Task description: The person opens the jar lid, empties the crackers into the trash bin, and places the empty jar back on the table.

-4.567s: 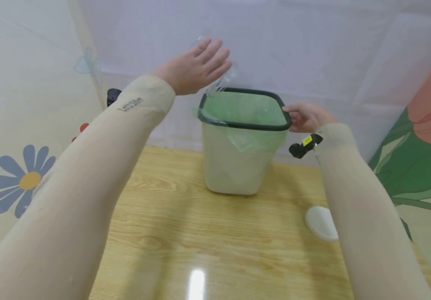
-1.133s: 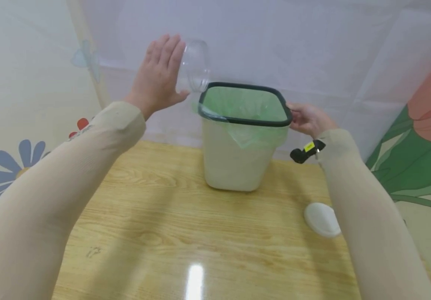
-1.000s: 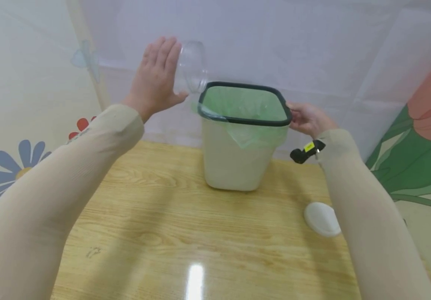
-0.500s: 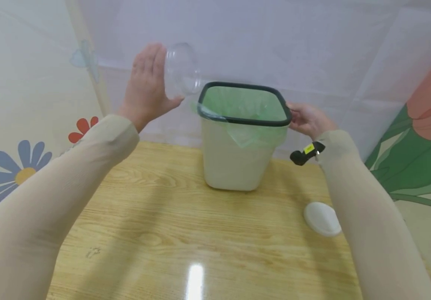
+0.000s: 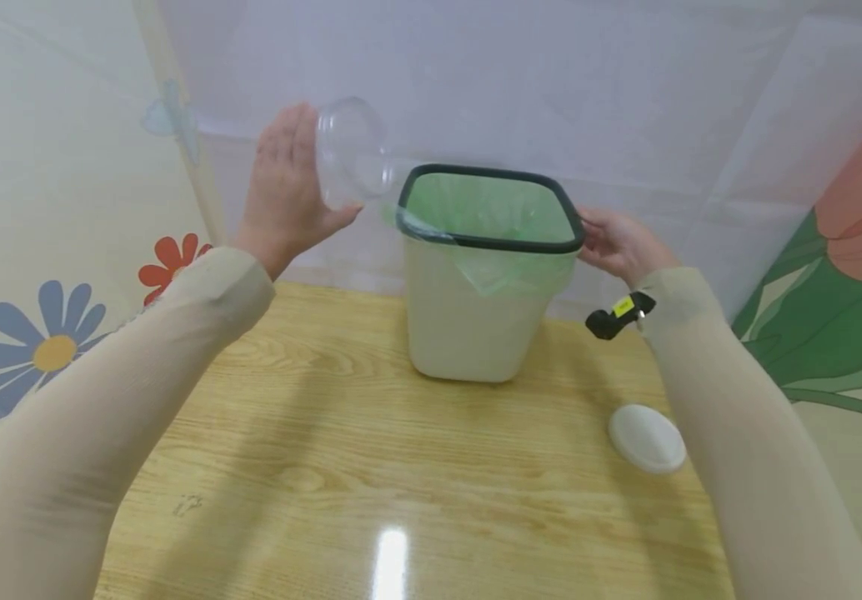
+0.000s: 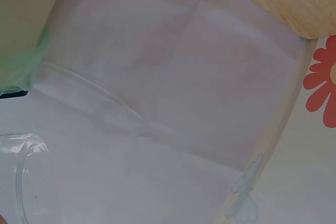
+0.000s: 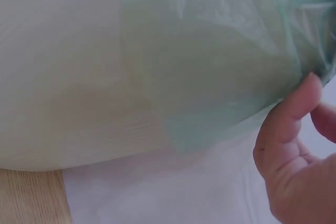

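Note:
My left hand (image 5: 284, 179) holds a clear plastic jar (image 5: 352, 150) tipped on its side, left of the bin's rim and apart from it. Its fingers lie along the jar's side, with the thumb below. Part of the jar (image 6: 23, 177) shows at the lower left of the left wrist view. A cream trash bin (image 5: 468, 321) stands upright, lined with a thin green bag (image 5: 487, 204) under a dark rim (image 5: 506, 243). My right hand (image 5: 622, 242) grips the bin's right edge with bent fingers; in the right wrist view a fingertip (image 7: 310, 90) meets the bag.
On the wood-grain table (image 5: 341, 467) a round white lid (image 5: 647, 439) lies beside my right forearm. A pale cloth (image 5: 551, 83) hangs behind the bin. Flower-printed sheets (image 5: 56, 354) line the sides.
From above the bin's left edge, my left hand has moved left and lower with the jar, turning it more towards me. My right hand stays at the rim, its wrist shifting slightly right.

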A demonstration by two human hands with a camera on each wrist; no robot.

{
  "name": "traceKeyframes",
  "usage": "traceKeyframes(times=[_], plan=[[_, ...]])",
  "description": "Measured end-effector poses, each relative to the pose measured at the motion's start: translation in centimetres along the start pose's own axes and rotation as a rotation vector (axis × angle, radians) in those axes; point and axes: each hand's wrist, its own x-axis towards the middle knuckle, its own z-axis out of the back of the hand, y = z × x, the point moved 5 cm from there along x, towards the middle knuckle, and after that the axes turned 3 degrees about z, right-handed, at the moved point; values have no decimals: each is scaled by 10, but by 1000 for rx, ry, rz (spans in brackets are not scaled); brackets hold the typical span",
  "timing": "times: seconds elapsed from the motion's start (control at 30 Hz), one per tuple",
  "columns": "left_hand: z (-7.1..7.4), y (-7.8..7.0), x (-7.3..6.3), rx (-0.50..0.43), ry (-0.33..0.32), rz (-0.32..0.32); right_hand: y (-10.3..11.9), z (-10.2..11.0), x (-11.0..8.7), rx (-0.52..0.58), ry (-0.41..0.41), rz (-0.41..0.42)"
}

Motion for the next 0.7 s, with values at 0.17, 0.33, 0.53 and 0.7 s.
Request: traceKeyframes(times=[0.17, 0.33, 0.53, 0.7], plan=[[-1, 3, -5, -6, 5, 55, 0, 6, -3, 12, 31, -2], [-1, 6, -11, -26, -17, 78, 0, 10, -7, 12, 31, -5], [-1, 10, -21, -56, -62, 100, -2, 16, -7, -2, -2, -9], [-1, 11, -30, -86, -87, 125, -3, 17, -11, -43, 5, 2]])
